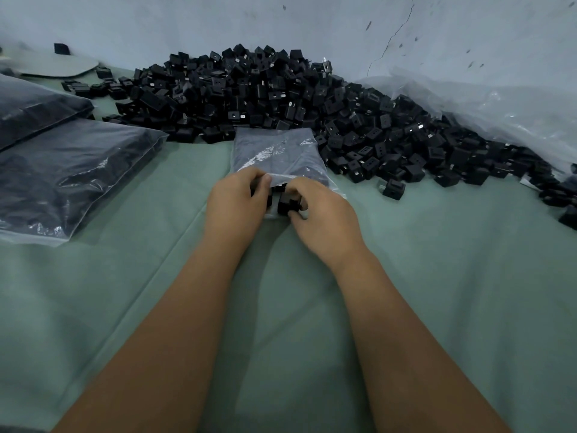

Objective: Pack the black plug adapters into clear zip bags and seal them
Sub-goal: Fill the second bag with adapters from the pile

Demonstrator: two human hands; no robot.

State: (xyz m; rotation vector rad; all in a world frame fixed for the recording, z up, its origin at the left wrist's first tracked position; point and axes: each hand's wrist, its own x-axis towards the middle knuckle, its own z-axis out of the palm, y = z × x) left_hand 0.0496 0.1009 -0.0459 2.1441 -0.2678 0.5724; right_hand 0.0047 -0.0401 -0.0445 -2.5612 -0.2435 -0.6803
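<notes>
The left hand (237, 200) pinched the clear zip bag (278, 157) mouth; the right hand (321, 210) gripped a black adapter (285, 205) at that mouth, before the adapter pile (281, 98).

Small packing workshop, by the look. Bulk heap of black plug adapters (281, 101) against cracked wall (390, 32). Left of heap, filled bags (71, 173) on green cloth (281, 307).

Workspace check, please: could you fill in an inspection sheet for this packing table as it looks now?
Surface: green cloth-covered table, creased.
Job's things: big heap of loose black plug adapters; part-filled clear zip bag, mouth towards the person; two filled clear bags at left.
Clutter: crumpled clear plastic sheet at right.
Hands: left hand holds the bag's mouth; right hand grips a black adapter.
Cables: nothing seen.
Surroundings: cracked grey wall.
</notes>
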